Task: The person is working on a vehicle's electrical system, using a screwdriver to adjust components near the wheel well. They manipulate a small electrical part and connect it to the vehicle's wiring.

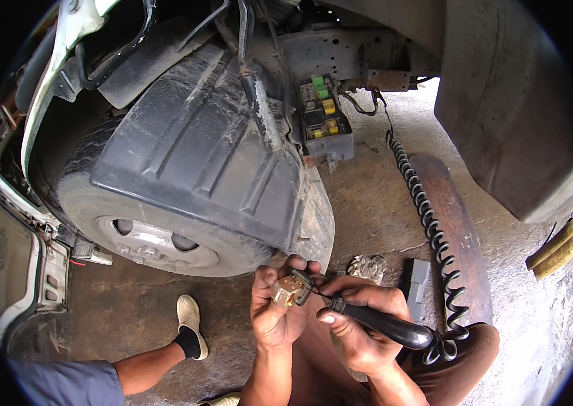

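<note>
My left hand (278,308) pinches a small opened relay (288,290) with coppery parts and a dark base. Close beside it, my right hand (367,325) is closed round the black handle of a test light (388,327). Its thin tip points at the relay's dark base; whether they touch I cannot tell. From the handle's rear end a black coiled cord (428,216) runs up to a clip (375,101) by the vehicle frame. A fuse box (315,118) with green and yellow fuses hangs beyond my hands.
A tyre (246,260) under a dusty black wheel-arch liner (192,128) stands at left. On the floor lie a grey block-like part (416,287), a crumpled clump (366,268) and a long brown board (452,230). Another person's shoed foot (190,321) is at lower left.
</note>
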The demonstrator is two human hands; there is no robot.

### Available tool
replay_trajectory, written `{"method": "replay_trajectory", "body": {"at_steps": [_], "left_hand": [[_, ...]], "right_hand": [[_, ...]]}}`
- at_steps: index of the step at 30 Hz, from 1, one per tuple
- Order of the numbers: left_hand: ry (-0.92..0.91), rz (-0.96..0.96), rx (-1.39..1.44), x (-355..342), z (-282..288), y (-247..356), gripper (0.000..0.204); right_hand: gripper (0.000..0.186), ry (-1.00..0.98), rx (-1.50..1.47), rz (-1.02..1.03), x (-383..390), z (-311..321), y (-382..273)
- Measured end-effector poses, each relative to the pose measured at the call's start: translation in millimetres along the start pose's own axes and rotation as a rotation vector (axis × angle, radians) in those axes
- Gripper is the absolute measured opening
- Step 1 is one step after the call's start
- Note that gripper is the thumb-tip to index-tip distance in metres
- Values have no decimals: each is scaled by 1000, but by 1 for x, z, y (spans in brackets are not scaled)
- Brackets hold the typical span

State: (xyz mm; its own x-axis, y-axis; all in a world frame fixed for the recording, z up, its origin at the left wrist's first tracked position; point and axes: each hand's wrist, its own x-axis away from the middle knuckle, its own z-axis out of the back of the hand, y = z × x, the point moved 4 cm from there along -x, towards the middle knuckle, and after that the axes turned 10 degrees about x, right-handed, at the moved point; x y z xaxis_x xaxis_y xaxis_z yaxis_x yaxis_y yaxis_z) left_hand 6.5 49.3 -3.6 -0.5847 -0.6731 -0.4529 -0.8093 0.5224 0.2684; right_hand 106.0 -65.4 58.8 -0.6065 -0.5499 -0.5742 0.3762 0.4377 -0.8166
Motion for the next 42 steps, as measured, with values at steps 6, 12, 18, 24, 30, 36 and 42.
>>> {"method": "replay_trajectory", "body": {"at_steps": [6,12,18,24,30,36,42], "left_hand": [[7,6,-54,3,0,1,40],[15,28,-31,7,1,-3,44],[20,19,11,11,6,-7,46],[44,5,-13,11,5,-8,46],[44,-8,-52,8,1,-8,45],[55,3,-51,9,3,-10,43],[40,4,-127,11,9,-7,43]], "right_hand": [[39,-71,21,47,-5,1,-5],[38,-55,34,55,-9,1,-5],[39,-55,-293,-103,-7,2,2],[40,-30,39,22,-6,2,-4],[39,-59,45,50,-15,7,-3],[39,-8,-77,-9,-14,6,0],[25,-44,-248,-94,-8,5,13]]}}
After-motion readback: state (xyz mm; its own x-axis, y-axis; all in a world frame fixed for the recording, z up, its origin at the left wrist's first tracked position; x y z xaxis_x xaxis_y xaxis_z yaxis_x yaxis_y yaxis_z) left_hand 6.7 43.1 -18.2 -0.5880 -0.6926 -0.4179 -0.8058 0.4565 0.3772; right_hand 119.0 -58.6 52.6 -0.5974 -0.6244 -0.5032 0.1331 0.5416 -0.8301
